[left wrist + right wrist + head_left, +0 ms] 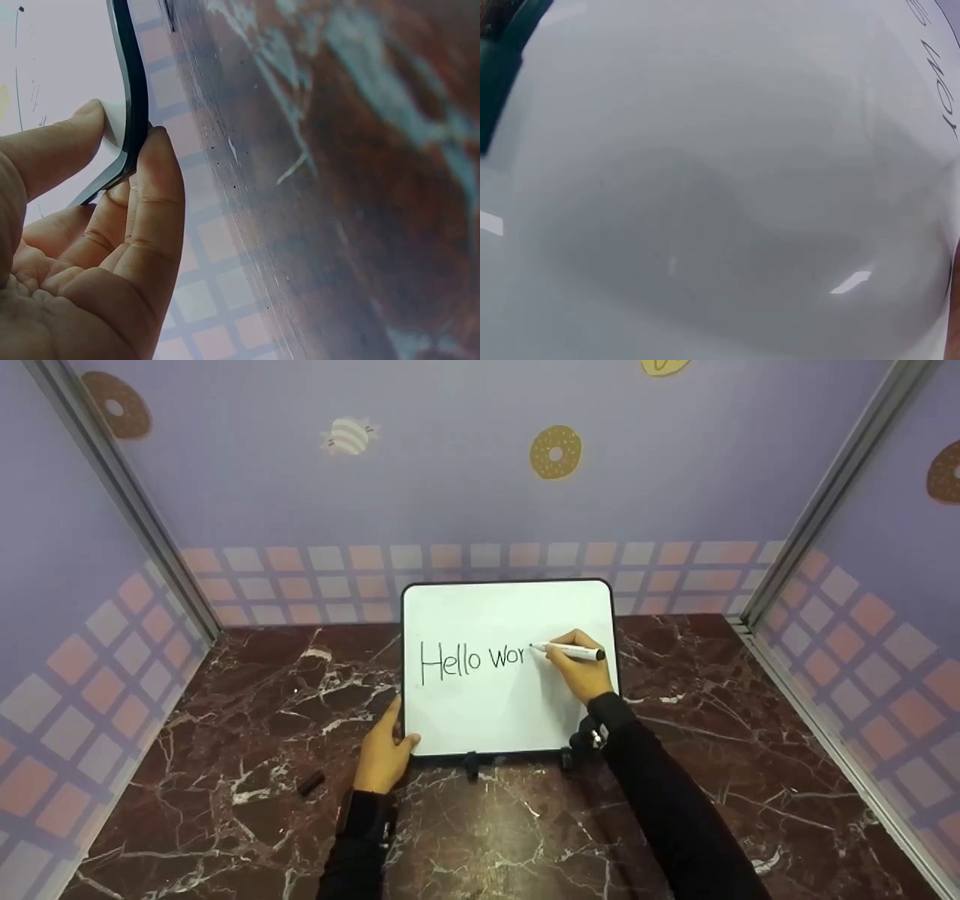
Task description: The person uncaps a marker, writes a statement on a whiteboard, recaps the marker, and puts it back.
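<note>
Gripping a marker (574, 651), the right hand (579, 671) appears in the head view over the right half of a whiteboard (487, 705), its fingers closed round the barrel and the tip at the board's face. The tip is just right of the black handwriting (450, 661), which reads "Hello wor". The board, rimmed in black, is on a dark red marbled table (225, 735), with two small black supports (472, 766) at its lower edge. The left hand (384, 754) holds the lower left corner, thumb on the front. A small black cylinder (310, 783) lies on the table, left of that hand and apart from it. Patterned purple walls (450, 502) enclose the table.

From the left wrist, the thumb (64, 146) presses the white face while the index finger lies along the outside of the black rim (133, 82); the gap between them is only as wide as the board's edge.

From the right wrist, white board surface fills most of the view, with "wor" running sideways at the right edge. A blurred dark piece shows at upper left. The right hand's grip cannot be told from this view.
</note>
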`<state>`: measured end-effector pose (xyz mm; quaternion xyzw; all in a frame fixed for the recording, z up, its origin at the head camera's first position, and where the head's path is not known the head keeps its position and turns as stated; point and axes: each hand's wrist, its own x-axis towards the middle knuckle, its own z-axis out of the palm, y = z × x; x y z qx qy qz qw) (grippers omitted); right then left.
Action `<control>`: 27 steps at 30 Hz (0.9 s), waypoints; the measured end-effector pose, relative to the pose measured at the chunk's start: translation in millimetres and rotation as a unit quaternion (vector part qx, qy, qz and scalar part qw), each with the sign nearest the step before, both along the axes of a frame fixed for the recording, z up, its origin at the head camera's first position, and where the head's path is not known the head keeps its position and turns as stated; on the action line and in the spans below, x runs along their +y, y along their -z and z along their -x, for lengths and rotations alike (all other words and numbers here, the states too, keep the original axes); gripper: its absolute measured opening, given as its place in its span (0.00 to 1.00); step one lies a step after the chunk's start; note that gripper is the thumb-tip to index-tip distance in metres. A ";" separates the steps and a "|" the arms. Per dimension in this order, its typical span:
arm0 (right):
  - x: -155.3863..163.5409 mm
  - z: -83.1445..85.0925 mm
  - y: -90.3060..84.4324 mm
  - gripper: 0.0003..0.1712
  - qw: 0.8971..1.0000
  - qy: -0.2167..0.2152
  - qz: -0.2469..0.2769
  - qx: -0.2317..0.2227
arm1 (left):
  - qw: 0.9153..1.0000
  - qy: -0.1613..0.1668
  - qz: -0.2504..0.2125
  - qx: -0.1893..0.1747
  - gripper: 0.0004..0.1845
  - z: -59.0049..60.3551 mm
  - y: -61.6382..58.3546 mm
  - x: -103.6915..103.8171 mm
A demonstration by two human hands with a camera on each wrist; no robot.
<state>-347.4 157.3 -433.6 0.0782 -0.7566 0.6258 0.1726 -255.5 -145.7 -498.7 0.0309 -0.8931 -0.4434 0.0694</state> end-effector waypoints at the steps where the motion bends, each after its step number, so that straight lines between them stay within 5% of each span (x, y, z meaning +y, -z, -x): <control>1: -0.3 -2.8 -4.1 0.04 1.000 0.000 -0.004 0.001 | 1.000 0.002 -0.001 0.001 0.38 0.0 -0.1 -0.2; 8: -2.4 -5.0 -14.3 0.05 1.000 -0.001 -0.029 -0.011 | 1.000 -0.001 0.000 -0.001 0.38 0.2 -0.3 -0.1; 15: 2.1 17.4 5.8 0.07 0.999 0.012 -0.045 -0.011 | 1.000 -0.002 -0.004 0.002 0.38 0.7 1.2 0.4; 27: 2.1 19.0 10.4 0.06 0.999 0.009 -0.046 0.003 | 1.000 -0.004 -0.007 -0.016 0.39 0.2 0.3 -0.2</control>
